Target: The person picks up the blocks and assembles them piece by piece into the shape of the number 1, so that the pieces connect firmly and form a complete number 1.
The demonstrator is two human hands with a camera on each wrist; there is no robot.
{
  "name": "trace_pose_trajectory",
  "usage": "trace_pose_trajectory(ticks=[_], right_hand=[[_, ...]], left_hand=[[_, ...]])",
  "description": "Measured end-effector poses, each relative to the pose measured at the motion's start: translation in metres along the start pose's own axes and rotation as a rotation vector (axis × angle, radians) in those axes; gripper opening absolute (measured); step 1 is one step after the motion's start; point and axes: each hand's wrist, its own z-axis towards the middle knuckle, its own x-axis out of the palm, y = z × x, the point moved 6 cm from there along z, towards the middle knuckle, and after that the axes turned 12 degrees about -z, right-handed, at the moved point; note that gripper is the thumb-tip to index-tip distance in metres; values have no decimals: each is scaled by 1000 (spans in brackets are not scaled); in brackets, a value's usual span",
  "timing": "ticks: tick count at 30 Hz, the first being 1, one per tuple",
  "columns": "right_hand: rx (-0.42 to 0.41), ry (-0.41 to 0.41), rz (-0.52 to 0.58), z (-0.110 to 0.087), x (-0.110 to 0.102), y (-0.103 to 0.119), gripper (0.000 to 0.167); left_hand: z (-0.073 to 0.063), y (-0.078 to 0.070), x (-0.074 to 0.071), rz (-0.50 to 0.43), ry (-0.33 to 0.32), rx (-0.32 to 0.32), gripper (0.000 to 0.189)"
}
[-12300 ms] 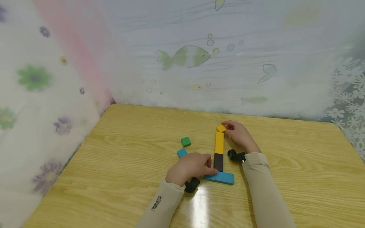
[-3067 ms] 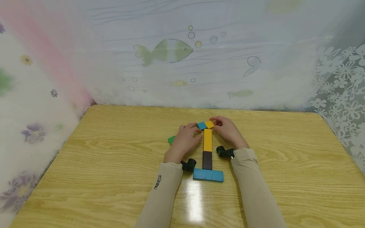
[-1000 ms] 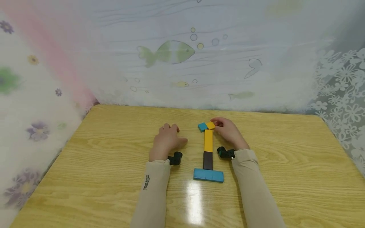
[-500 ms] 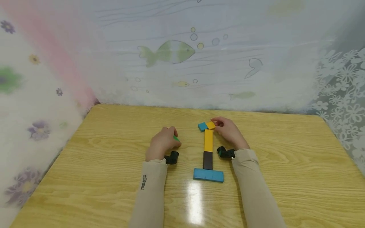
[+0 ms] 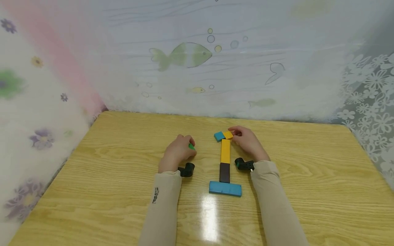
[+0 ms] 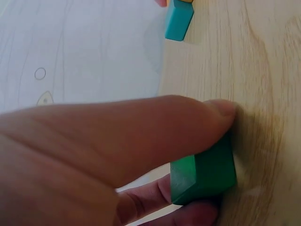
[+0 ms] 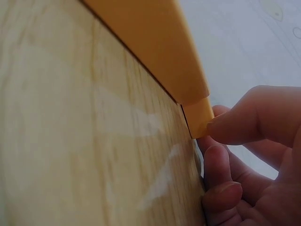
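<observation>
At left, my left hand (image 5: 176,152) pinches a small green block (image 6: 214,172) between thumb and fingers, low over the wood. My right hand (image 5: 248,141) holds a small yellow block (image 5: 228,135) by its right side, fingertips on it in the right wrist view. That block touches a small blue block (image 5: 219,136) on its left, both set at a slant. Below them runs a line of blocks lying flat: a long yellow block (image 5: 225,151), then a dark brown block (image 5: 224,172). A long blue block (image 5: 225,188) lies crosswise at the near end.
The blocks lie on a wood-grain table (image 5: 110,191). A patterned wall covering (image 5: 138,68) stands behind its far edge and along the left. A black wrist camera (image 5: 186,169) sits under the left wrist, another black wrist camera (image 5: 244,164) beside the right.
The small blue block has gone from the left to beside the small yellow block. My left hand let it go, moved left and took hold of the green block. My right hand stays put.
</observation>
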Motion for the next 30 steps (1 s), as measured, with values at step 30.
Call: trace_pose_trajectory(ticks=[30], right_hand=[[-14, -11, -15, 2, 1, -1, 38]], left_hand=[[10, -3, 6, -73, -49, 21, 34]])
